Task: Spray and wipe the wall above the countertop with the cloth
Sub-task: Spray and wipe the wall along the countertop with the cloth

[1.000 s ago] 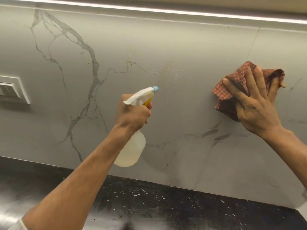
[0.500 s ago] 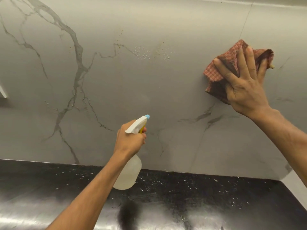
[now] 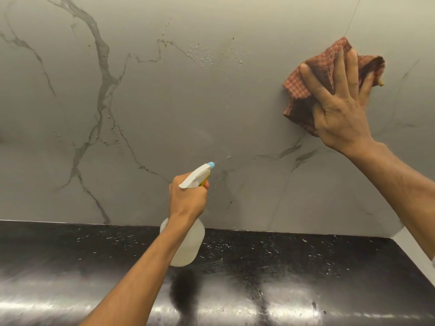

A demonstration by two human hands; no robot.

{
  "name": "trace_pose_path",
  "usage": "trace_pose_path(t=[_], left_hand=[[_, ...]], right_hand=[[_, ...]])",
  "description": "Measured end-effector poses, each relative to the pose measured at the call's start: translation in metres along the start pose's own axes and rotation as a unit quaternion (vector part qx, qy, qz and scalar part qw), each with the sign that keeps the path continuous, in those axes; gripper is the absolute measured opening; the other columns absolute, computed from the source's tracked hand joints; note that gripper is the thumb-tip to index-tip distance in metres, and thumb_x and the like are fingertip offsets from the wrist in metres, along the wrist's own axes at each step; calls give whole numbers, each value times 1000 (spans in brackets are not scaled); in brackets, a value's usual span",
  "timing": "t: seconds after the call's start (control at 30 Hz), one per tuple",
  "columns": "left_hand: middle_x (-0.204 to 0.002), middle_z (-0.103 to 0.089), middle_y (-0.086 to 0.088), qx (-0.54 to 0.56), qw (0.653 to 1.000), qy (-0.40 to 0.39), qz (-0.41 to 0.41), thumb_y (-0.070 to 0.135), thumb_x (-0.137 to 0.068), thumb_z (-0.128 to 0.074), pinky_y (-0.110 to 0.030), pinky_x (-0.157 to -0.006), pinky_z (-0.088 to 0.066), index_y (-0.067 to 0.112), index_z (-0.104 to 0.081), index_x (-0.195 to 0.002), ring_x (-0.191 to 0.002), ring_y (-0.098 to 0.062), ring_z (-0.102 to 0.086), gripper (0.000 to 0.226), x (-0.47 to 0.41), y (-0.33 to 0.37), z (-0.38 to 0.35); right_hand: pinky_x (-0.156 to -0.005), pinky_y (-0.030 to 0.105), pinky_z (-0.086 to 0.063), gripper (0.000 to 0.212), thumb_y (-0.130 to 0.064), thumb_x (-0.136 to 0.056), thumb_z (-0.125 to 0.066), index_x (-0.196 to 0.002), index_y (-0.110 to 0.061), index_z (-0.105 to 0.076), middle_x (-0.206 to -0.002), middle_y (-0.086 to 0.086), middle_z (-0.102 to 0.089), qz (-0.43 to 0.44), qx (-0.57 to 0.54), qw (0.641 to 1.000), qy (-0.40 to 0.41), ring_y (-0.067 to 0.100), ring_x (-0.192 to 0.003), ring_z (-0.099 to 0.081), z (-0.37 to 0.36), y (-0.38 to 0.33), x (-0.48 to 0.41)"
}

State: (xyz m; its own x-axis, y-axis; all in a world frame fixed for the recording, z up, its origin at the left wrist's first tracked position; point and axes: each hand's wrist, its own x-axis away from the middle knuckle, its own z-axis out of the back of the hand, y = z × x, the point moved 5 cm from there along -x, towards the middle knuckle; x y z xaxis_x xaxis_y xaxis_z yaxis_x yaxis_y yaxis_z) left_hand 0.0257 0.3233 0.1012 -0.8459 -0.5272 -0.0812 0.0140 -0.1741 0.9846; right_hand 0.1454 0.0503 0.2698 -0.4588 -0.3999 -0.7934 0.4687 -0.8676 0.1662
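Observation:
The grey marble-veined wall (image 3: 164, 109) fills the upper view, with spray droplets (image 3: 202, 55) near its top middle. My left hand (image 3: 187, 198) grips a white spray bottle (image 3: 186, 245) by its neck; the blue nozzle points at the lower wall. At the upper right, my right hand (image 3: 339, 114) presses a crumpled red checked cloth (image 3: 315, 74) flat against the wall, fingers spread over it.
A glossy black countertop (image 3: 294, 267) with pale speckles runs along the wall's base. A vertical panel seam (image 3: 352, 22) shows above the cloth. A light side wall (image 3: 414, 250) meets the counter at the right.
My left hand and the bottle dropped lower along the wall, toward the counter edge. The view tilted downward, so the wall switch left the frame. The cloth hand stayed pressed in place.

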Motion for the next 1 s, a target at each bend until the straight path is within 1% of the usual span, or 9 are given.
trace_pose_path(t=[0.1,0.17,0.33,0.43,0.5,0.63,0.77,0.9,1.0], left_hand=[[-69,-65,-4,2,1000,15,-20,-7,-72,-53,-46,-61,-56,14,-67,-69,-64,-26,-61,26,-5,4,-6],[-74,-67,-3,7,999,-6,-33,-7,-73,-55,-44,-65,-56,18,-68,-74,-70,-27,-63,29,-7,5,-10],[-56,-58,-3,-22,999,11,-22,-2,-72,-55,-33,-51,-45,14,-64,-60,-53,-22,-54,23,-11,-6,0],[-56,-62,4,-33,998,-55,5,-8,-71,-55,-29,-49,-45,14,-66,-63,-53,-16,-58,26,-11,-20,4],[-57,-63,2,-32,997,-72,18,-10,-67,-53,-28,-48,-45,11,-66,-63,-53,-17,-58,25,-10,-29,10],[-55,-59,1,-21,1000,1,19,-15,-67,-52,-33,-51,-44,14,-65,-60,-53,-21,-53,32,-13,-39,36],[-63,-67,5,50,998,-8,-37,-15,-65,-53,-25,-50,-52,16,-70,-73,-54,-11,-62,36,-18,-11,58],[-54,-61,1,71,995,25,-66,-3,-50,-52,-31,-45,-45,13,-66,-58,-46,-15,-54,22,-35,30,68],[-60,-62,2,67,995,1,-77,-5,-56,-54,-30,-48,-49,13,-66,-64,-48,-13,-56,24,-45,51,70]], right_hand=[[-112,71,2,56,-27,-104,-32,-155,-44,-17,-164,17,-2,2,1,1000,0,44,-149,2,0,0,-1],[-112,71,2,56,-26,-105,-34,-155,-44,-17,-164,17,-3,1,6,1000,2,44,-149,1,-1,-1,-1],[-112,70,2,53,-30,-107,-33,-156,-42,-16,-164,19,-4,-7,12,1000,3,44,-149,1,-4,-6,-3],[-112,71,2,52,-30,-107,-34,-156,-39,-19,-164,20,-5,-16,10,1000,2,44,-149,0,-5,-16,-8],[-112,71,1,50,-31,-108,-34,-156,-37,-21,-163,21,-8,-6,14,1000,10,45,-149,-3,-3,-29,-19],[-115,66,-3,46,-43,-109,-24,-155,-37,-26,-163,18,-17,13,36,998,56,42,-149,-12,4,-65,-58],[-116,66,-6,48,-46,-108,-18,-155,-35,-27,-162,14,-19,-2,37,996,83,38,-150,-14,9,-97,-86],[-117,63,-3,50,-48,-108,-17,-155,-35,-25,-163,12,-17,-18,39,995,87,36,-151,-12,9,-110,-93],[-116,64,-3,49,-48,-108,-21,-155,-35,-27,-163,11,-19,-14,32,994,108,35,-151,-13,11,-120,-104]])
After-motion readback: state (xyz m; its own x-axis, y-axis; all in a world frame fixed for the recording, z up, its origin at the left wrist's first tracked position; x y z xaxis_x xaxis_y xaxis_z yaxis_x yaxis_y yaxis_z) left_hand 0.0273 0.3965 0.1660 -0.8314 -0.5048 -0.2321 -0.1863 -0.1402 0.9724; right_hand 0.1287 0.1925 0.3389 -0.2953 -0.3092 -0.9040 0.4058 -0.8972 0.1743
